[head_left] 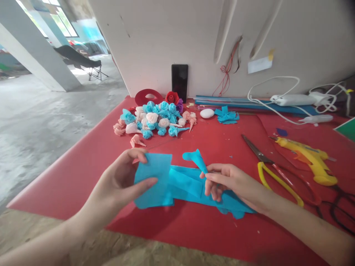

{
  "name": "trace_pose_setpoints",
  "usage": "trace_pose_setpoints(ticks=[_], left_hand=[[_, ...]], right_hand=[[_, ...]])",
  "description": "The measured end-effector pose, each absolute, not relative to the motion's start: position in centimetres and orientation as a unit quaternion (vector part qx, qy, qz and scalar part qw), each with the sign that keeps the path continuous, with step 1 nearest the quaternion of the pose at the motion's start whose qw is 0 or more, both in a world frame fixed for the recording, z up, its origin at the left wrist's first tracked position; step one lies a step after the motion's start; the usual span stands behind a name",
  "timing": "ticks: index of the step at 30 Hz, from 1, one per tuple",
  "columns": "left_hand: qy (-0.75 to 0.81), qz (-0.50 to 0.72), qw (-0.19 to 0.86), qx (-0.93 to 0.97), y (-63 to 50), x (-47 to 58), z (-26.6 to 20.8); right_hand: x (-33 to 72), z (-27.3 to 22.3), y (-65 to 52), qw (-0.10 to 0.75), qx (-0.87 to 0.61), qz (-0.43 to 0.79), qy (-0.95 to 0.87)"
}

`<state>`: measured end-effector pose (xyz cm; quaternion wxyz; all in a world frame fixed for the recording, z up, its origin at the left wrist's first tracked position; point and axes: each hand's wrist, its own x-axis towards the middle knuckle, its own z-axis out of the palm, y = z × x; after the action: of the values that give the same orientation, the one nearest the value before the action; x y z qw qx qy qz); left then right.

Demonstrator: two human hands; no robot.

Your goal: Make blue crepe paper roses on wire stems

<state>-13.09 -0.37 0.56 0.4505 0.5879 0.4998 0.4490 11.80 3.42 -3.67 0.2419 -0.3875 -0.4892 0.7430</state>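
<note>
Between its thumb and fingers, my left hand (pixel 122 181) holds a flat square of blue crepe paper (pixel 156 170) upright. A small twisted cone of blue paper (pixel 198 159), flared at its top, is pinched by its narrow end in my right hand (pixel 222 181). Under and between both hands lie several blue paper strips (pixel 187 183), spread on the red table cover (pixel 155 225). Part of these strips is hidden behind my right hand. Farther back sits a pile of blue, white and pink paper roses (pixel 163 114).
On the right lie scissors (pixel 266 160) and a yellow glue gun (pixel 307 153). A phone (pixel 179 81) leans at the back, near a white egg-shaped object (pixel 207 113) and cut blue scraps (pixel 226 115). A power strip (pixel 294 99) with white cables stands back right.
</note>
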Motion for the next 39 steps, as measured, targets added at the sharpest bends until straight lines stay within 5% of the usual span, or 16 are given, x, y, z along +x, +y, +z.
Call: trace_pose_setpoints(ticks=[3,6,11,18,20,23,28,30,39], left_hand=[[0.496,0.468,0.566,0.463,1.5,-10.5,2.0],[0.473,0.483,0.568,0.470,3.5,-8.1,2.2],[0.348,0.542,0.222,0.732,7.7,-6.1,2.5],[0.189,0.515,-0.136,0.825,9.9,-4.4,4.1],[0.179,0.506,-0.163,0.828,9.6,-3.9,3.9],[0.220,0.552,-0.053,0.803,9.1,-3.1,3.3],[0.252,0.557,0.517,0.599,8.8,-1.6,2.9],[0.214,0.484,0.641,0.556,8.6,-1.3,3.1],[0.246,0.465,0.686,0.503,8.4,-2.0,4.8]], right_hand=[[12.2,-2.4,3.5,0.292,-0.362,0.754,-0.464],[13.0,-0.4,3.5,0.366,-0.345,0.736,-0.454],[14.3,2.3,3.3,0.436,-0.327,0.693,-0.473],[15.1,2.7,3.3,0.445,-0.372,0.647,-0.494],[15.3,2.6,3.3,0.454,-0.375,0.623,-0.516],[15.4,2.6,3.4,0.474,-0.394,0.572,-0.542],[15.2,3.1,3.5,0.533,-0.408,0.434,-0.601],[15.2,3.5,3.4,0.534,-0.411,0.382,-0.633],[15.6,3.1,3.3,0.456,-0.395,0.343,-0.720]])
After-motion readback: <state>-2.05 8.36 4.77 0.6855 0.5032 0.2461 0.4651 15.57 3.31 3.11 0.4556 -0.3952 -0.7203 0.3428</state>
